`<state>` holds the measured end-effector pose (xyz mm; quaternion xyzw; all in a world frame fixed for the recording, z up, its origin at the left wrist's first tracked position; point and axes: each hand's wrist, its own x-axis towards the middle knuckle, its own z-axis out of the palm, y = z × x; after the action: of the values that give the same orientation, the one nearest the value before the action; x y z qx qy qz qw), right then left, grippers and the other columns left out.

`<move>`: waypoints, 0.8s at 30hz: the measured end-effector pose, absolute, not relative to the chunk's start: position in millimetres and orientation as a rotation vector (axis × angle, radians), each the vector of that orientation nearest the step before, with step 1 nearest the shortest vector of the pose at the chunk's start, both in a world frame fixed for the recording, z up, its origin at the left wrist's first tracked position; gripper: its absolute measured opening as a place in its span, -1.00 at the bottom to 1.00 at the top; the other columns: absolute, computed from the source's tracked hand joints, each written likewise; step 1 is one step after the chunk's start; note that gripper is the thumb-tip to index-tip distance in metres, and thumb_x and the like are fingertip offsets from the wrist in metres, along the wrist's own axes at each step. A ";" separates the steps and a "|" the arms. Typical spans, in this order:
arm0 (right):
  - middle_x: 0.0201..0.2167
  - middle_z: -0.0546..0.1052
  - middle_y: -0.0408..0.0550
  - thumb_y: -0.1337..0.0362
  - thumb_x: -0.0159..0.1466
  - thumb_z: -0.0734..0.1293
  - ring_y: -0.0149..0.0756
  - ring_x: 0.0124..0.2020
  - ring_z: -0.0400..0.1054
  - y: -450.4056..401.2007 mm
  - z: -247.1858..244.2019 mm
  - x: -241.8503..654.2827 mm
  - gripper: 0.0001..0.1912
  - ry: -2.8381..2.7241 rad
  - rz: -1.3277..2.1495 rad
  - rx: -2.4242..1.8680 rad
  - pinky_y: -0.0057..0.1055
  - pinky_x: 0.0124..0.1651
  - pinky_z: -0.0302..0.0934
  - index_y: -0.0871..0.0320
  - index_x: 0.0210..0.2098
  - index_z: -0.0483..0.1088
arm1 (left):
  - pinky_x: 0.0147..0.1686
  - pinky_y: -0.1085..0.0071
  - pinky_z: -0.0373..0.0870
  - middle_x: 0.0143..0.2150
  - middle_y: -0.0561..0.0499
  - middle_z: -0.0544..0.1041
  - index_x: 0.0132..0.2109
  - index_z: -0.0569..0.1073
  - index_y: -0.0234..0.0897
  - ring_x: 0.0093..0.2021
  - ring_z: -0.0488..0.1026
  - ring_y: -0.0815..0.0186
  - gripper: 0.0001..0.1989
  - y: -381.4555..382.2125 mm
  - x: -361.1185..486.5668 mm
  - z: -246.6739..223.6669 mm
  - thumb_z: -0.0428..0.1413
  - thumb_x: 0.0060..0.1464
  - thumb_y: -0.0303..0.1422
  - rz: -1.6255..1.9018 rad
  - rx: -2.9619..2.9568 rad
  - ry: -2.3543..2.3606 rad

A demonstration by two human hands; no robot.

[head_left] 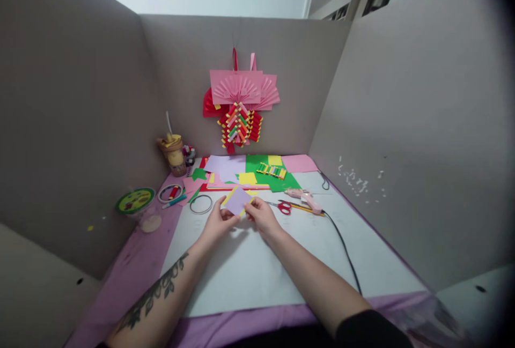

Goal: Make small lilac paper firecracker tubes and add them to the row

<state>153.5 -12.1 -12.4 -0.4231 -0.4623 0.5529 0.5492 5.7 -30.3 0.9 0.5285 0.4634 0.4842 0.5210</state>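
A small lilac paper square [237,201] with yellow strips along two opposite edges is held above the white work surface. My left hand [219,220] pinches its left side, and my right hand [259,214] grips its right corner, fingers closed on it. Just beyond the square lie a yellow paper piece [247,178] and stacked coloured sheets. Red-handled scissors [284,207] rest right of my right hand, beside a yellow pencil [301,208]. A ring of tape [200,204] lies left of my left hand.
A pink glue gun [311,202] with a black cable lies at the right. Green and yellow paper rolls [272,170] sit on green paper [287,183]. Pink fans [236,88] hang on the grey back panel [181,58]. A drink cup [176,157] and a green-lidded tub [135,200] stand left.
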 end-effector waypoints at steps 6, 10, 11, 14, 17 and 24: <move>-0.63 0.37 -0.24 0.12 0.00 0.39 -0.46 -0.62 0.14 -16.8 -17.1 147.8 -0.74 -1.148 1.385 -0.939 -0.49 -0.52 -0.03 0.17 -0.46 0.35 | -0.58 0.59 0.22 -0.59 0.21 0.37 0.02 0.19 -0.32 -0.60 0.31 0.46 -0.41 -33.5 11.5 4.0 0.21 -0.19 -0.39 1.215 1.259 1.162; -0.61 0.39 -0.20 0.17 -0.04 0.42 -0.46 -0.60 0.14 -17.1 -19.8 145.8 -0.76 -1.172 1.390 -1.022 -0.48 -0.50 -0.04 0.22 -0.49 0.42 | -0.59 0.60 0.17 -0.60 0.24 0.33 -0.04 0.20 -0.29 -0.61 0.29 0.48 -0.44 -33.0 10.4 5.7 0.23 -0.23 -0.36 1.235 1.276 1.185; -0.66 0.35 -0.22 0.16 -0.05 0.42 -0.48 -0.62 0.10 -15.7 -19.9 147.0 -0.77 -1.149 1.380 -1.047 -0.49 -0.52 -0.07 0.22 -0.53 0.40 | -0.59 0.60 0.17 -0.60 0.25 0.33 -0.05 0.20 -0.28 -0.62 0.29 0.48 -0.44 -32.8 9.9 5.9 0.23 -0.24 -0.36 1.234 1.277 1.202; -0.75 0.24 -0.29 0.13 -0.08 0.42 -0.52 -0.68 0.00 -9.8 -17.8 154.8 -0.72 -1.047 1.350 -1.065 -0.50 -0.57 -0.14 0.19 -0.63 0.32 | -0.59 0.59 0.18 -0.60 0.25 0.35 -0.07 0.18 -0.26 -0.63 0.30 0.48 -0.44 -32.5 8.1 7.2 0.22 -0.25 -0.38 1.213 1.278 1.243; -0.78 0.20 -0.31 0.11 -0.11 0.43 -0.52 -0.70 -0.03 -5.0 -13.9 163.8 -0.71 -0.982 1.315 -1.071 -0.50 -0.60 -0.19 0.17 -0.64 0.31 | -0.59 0.58 0.19 -0.58 0.23 0.38 -0.07 0.18 -0.26 -0.62 0.32 0.46 -0.45 -32.4 6.4 9.6 0.21 -0.25 -0.41 1.175 1.289 1.270; -0.78 0.21 -0.31 0.11 -0.11 0.42 -0.52 -0.70 -0.02 -2.1 -11.4 170.8 -0.72 -0.968 1.280 -1.069 -0.50 -0.59 -0.18 0.18 -0.62 0.33 | -0.55 0.56 0.23 -0.54 0.20 0.40 -0.02 0.15 -0.29 -0.58 0.33 0.45 -0.43 -28.1 1.3 4.4 0.18 -0.23 -0.44 1.170 1.303 1.251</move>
<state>170.8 -2.1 -11.4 -0.4556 -0.4123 0.5455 0.5700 1.3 -28.1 4.4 0.5327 0.5115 0.4786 0.4749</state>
